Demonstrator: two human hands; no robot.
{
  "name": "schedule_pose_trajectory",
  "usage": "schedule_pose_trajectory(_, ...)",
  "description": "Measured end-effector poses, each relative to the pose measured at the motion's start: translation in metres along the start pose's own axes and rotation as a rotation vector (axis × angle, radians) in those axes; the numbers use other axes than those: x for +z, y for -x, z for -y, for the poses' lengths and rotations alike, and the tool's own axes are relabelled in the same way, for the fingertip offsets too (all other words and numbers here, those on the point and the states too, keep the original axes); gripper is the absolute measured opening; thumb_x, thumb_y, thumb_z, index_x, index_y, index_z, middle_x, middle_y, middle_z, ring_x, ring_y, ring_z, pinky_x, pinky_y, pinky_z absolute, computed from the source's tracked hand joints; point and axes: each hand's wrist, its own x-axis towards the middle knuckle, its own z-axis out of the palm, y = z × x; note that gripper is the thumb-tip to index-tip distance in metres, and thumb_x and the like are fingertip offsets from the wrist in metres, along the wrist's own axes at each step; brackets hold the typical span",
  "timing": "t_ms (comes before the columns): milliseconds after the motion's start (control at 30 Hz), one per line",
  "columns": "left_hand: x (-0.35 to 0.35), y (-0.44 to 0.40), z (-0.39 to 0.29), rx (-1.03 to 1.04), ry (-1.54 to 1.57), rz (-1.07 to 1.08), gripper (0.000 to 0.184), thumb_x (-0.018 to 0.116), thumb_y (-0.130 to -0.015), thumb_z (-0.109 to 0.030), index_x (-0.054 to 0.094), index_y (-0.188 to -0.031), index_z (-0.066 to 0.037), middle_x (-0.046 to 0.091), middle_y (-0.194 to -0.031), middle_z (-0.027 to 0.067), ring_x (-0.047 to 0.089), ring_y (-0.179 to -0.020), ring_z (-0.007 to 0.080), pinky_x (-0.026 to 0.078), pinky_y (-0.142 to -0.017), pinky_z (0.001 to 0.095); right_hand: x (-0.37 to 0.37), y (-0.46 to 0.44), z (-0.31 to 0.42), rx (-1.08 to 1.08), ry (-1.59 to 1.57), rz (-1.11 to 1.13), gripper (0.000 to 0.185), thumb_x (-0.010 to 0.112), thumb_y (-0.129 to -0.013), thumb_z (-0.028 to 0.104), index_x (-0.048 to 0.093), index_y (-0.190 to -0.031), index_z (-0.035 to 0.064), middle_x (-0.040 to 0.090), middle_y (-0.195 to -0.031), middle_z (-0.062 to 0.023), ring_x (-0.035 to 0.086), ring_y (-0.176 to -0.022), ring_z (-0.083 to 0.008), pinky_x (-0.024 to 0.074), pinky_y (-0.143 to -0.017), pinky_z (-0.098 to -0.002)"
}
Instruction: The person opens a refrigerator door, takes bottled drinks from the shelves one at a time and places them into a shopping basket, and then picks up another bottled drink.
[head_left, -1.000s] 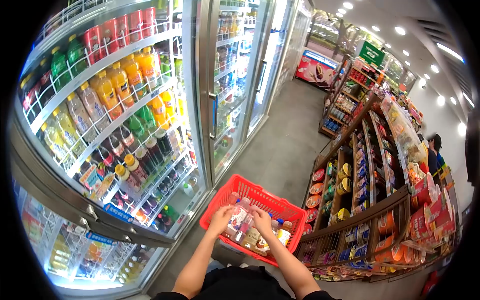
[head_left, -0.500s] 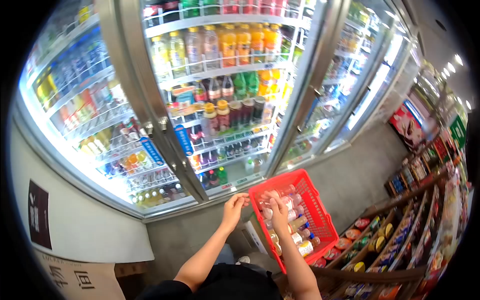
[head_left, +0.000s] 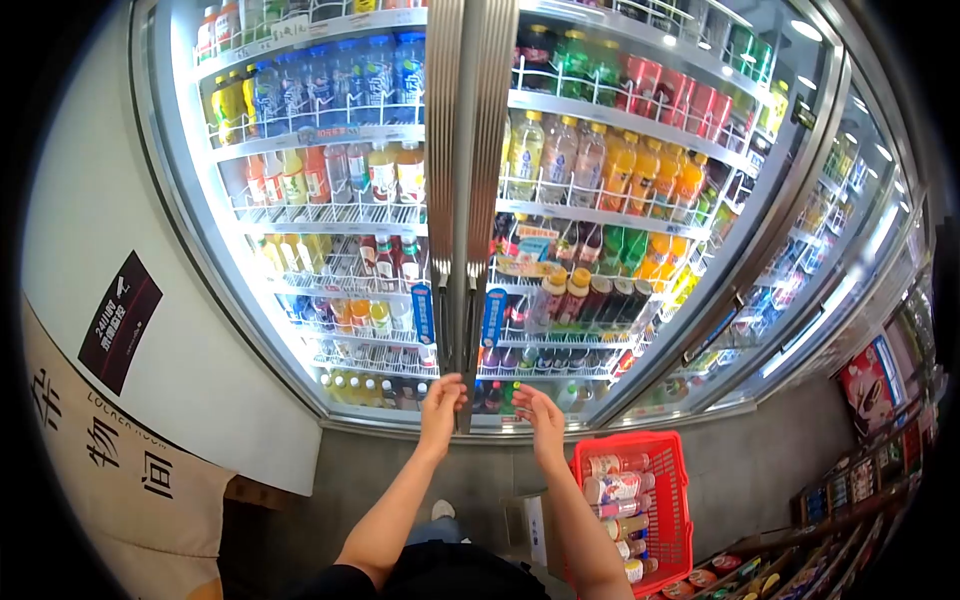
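Before the lower part of two closed glass fridge doors, both of my hands are raised. My left hand (head_left: pixel 443 405) is near the bottom of the metal door frames (head_left: pixel 458 200), fingers curled, and I cannot make out anything in it. To its right, my right hand (head_left: pixel 538 412) has loosely bent, parted fingers and holds nothing. The red basket (head_left: pixel 684 500) stands to the right of my right forearm, with several bottles (head_left: pixel 618 487) lying in it. Behind the glass are rows of blue bottles (head_left: pixel 345 80) and orange bottles (head_left: pixel 640 170).
A cardboard box (head_left: pixel 525 525) is on the floor between my legs and the basket. Shelves of packaged goods (head_left: pixel 865 480) run along the right. A white wall panel (head_left: pixel 200 300) with a dark sign (head_left: pixel 120 322) and a beige curtain (head_left: pixel 140 480) are at the left.
The view has turned left to face the fridge doors. Both hands have come away from the basket, which now lies to the right. The bottles remain in it.
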Motion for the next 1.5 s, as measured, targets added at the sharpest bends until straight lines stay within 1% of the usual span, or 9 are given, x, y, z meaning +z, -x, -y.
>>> schedule_pose_trajectory(133, -0.008, -0.073, -0.021, 0.177, -0.052, -0.162, 0.044, 0.054, -0.099, -0.022, 0.043, -0.136, -0.004, 0.058, -0.116, 0.0081, 0.054, -0.106, 0.0178, 0.040, -0.096, 0.0295, 0.016, -0.031, 0.010, -0.007, 0.045, 0.011, 0.040, 0.044, -0.103, 0.027, 0.057, -0.126, -0.0029, 0.066, -0.114, -0.0119, 0.064, -0.101, -0.0185, 0.0505, -0.087, -0.0311)
schedule_pose_trajectory(233, -0.007, -0.117, -0.038, 0.222, -0.062, -0.231, 0.043, 0.052, -0.100, -0.027, 0.046, -0.133, 0.000, 0.058, -0.117, 0.0099, 0.053, -0.109, 0.0187, 0.039, -0.098, 0.0299, 0.023, -0.056, 0.011, -0.029, 0.064, 0.009, 0.040, 0.044, -0.103, 0.028, 0.058, -0.125, -0.0025, 0.066, -0.112, -0.0117, 0.064, -0.100, -0.0186, 0.0506, -0.086, -0.0318)
schedule_pose_trajectory(333, -0.010, -0.160, -0.052, 0.237, -0.055, -0.133, 0.045, 0.048, -0.101, -0.038, 0.060, -0.115, 0.003, 0.063, -0.105, 0.0104, 0.057, -0.102, 0.0158, 0.042, -0.092, 0.0280, 0.029, -0.075, 0.009, -0.046, 0.088, -0.022, 0.040, 0.044, -0.103, 0.028, 0.059, -0.124, -0.0027, 0.067, -0.111, -0.0114, 0.063, -0.100, -0.0188, 0.0505, -0.084, -0.0323)
schedule_pose_trajectory(400, -0.009, -0.179, -0.060, 0.014, -0.086, -0.004, 0.057, 0.043, -0.101, -0.048, 0.069, -0.090, 0.002, 0.066, -0.084, 0.0093, 0.061, -0.085, 0.0151, 0.046, -0.082, 0.0281, 0.033, -0.083, 0.007, -0.029, 0.095, -0.036, 0.040, 0.044, -0.103, 0.028, 0.059, -0.123, -0.0026, 0.067, -0.111, -0.0111, 0.063, -0.100, -0.0189, 0.0504, -0.084, -0.0321)
schedule_pose_trajectory(467, 0.005, -0.196, -0.046, 0.073, -0.042, 0.077, 0.064, 0.044, -0.099, -0.051, 0.064, -0.069, 0.001, 0.061, -0.063, 0.0063, 0.059, -0.062, 0.0161, 0.045, -0.064, 0.0299, 0.039, -0.090, 0.004, -0.032, 0.096, -0.046, 0.040, 0.044, -0.103, 0.028, 0.060, -0.123, -0.0021, 0.067, -0.111, -0.0108, 0.063, -0.100, -0.0189, 0.0504, -0.084, -0.0320)
schedule_pose_trajectory(633, 0.006, -0.212, -0.054, -0.029, 0.092, 0.257, 0.059, 0.042, -0.096, -0.043, 0.043, -0.047, -0.010, 0.041, -0.045, -0.0013, 0.037, -0.043, 0.0106, 0.027, -0.046, 0.0266, 0.050, -0.104, -0.012, -0.026, 0.117, -0.067, 0.039, 0.044, -0.103, 0.028, 0.061, -0.122, -0.0011, 0.067, -0.110, -0.0105, 0.065, -0.098, -0.0190, 0.0509, -0.085, -0.0315)
schedule_pose_trajectory(767, -0.002, -0.214, -0.060, -0.144, 0.117, 0.383, 0.055, 0.038, -0.095, -0.046, 0.025, -0.049, -0.018, 0.023, -0.046, -0.0045, 0.021, -0.041, 0.0089, 0.018, -0.044, 0.0271, 0.065, -0.103, -0.017, 0.009, 0.128, -0.049, 0.038, 0.044, -0.103, 0.028, 0.061, -0.122, -0.0006, 0.067, -0.109, -0.0098, 0.065, -0.097, -0.0185, 0.0514, -0.084, -0.0302)
schedule_pose_trajectory(1167, 0.007, -0.198, -0.066, -0.126, 0.080, 0.139, 0.052, 0.042, -0.096, -0.041, 0.034, -0.050, -0.017, 0.030, -0.047, -0.0053, 0.027, -0.041, 0.0080, 0.019, -0.044, 0.0288, 0.091, -0.091, 0.016, -0.008, 0.072, -0.023, 0.039, 0.044, -0.103, 0.029, 0.060, -0.123, -0.0008, 0.068, -0.109, -0.0103, 0.064, -0.100, -0.0174, 0.0496, -0.086, -0.0311)
schedule_pose_trajectory(1500, -0.009, -0.118, -0.061, -0.059, 0.067, 0.097, 0.053, 0.040, -0.097, -0.036, 0.027, -0.050, -0.016, 0.025, -0.045, -0.0046, 0.022, -0.041, 0.0085, 0.014, -0.044, 0.0307, 0.086, -0.083, 0.017, -0.009, 0.097, 0.057, 0.040, 0.044, -0.102, 0.029, 0.060, -0.122, -0.0029, 0.068, -0.107, -0.0111, 0.064, -0.098, -0.0176, 0.0496, -0.086, -0.0300)
